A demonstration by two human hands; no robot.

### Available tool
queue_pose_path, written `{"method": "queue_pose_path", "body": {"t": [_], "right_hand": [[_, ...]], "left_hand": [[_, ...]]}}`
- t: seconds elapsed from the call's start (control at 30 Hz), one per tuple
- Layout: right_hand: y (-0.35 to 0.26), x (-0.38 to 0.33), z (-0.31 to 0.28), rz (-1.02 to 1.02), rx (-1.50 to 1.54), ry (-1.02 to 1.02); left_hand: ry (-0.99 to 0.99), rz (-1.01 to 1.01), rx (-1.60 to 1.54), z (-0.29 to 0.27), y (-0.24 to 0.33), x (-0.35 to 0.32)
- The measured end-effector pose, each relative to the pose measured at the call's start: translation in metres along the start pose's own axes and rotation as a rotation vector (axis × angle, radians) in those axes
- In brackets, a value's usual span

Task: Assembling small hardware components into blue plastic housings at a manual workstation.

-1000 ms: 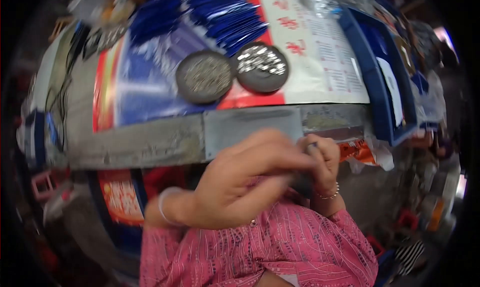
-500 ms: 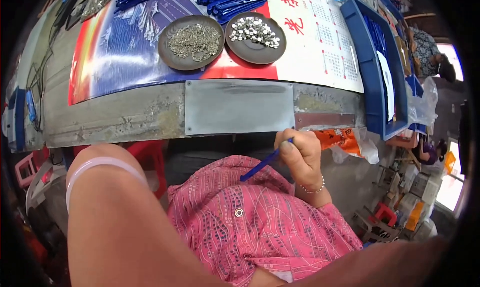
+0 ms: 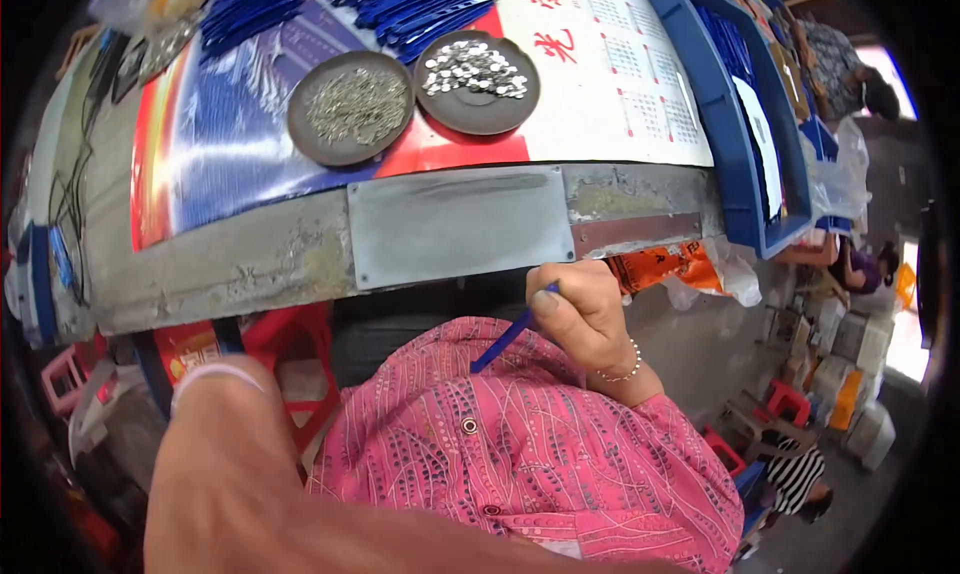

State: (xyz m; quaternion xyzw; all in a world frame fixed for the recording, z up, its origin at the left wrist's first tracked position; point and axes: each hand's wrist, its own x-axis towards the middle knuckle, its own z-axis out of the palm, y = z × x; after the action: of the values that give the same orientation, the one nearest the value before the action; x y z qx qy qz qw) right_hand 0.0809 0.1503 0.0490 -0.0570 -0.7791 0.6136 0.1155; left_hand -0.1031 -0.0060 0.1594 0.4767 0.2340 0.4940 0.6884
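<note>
Blue strip [image 3: 512, 332] pinched in right hand [image 3: 578, 309] below two dishes [image 3: 350, 107].

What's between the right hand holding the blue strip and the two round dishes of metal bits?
In the head view, a grey metal plate on the bench edge lies between the right hand with its thin blue strip and the two round dark dishes.
</note>
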Motion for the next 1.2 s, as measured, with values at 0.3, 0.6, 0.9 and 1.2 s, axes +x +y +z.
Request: {"method": "queue_pose_path", "body": {"t": [0.3, 0.6, 0.9, 1.2], "right_hand": [[-0.003, 0.005, -0.002, -0.049, 0.012, 0.169], [-0.004, 0.021, 0.008, -0.109, -0.038, 0.242], [0.004, 0.026, 0.012, 0.001, 0.067, 0.223], [0.005, 0.030, 0.004, 0.086, 0.350, 0.005]], "left_hand": [[0.730, 0.012, 0.553, 0.005, -0.101, 0.012], [0.808, 0.035, 0.562, -0.004, -0.133, 0.025], [0.954, 0.276, 0.159, 0.006, -0.147, 0.034], [0.979, 0.450, 0.016, 0.007, -0.161, 0.033]]}}
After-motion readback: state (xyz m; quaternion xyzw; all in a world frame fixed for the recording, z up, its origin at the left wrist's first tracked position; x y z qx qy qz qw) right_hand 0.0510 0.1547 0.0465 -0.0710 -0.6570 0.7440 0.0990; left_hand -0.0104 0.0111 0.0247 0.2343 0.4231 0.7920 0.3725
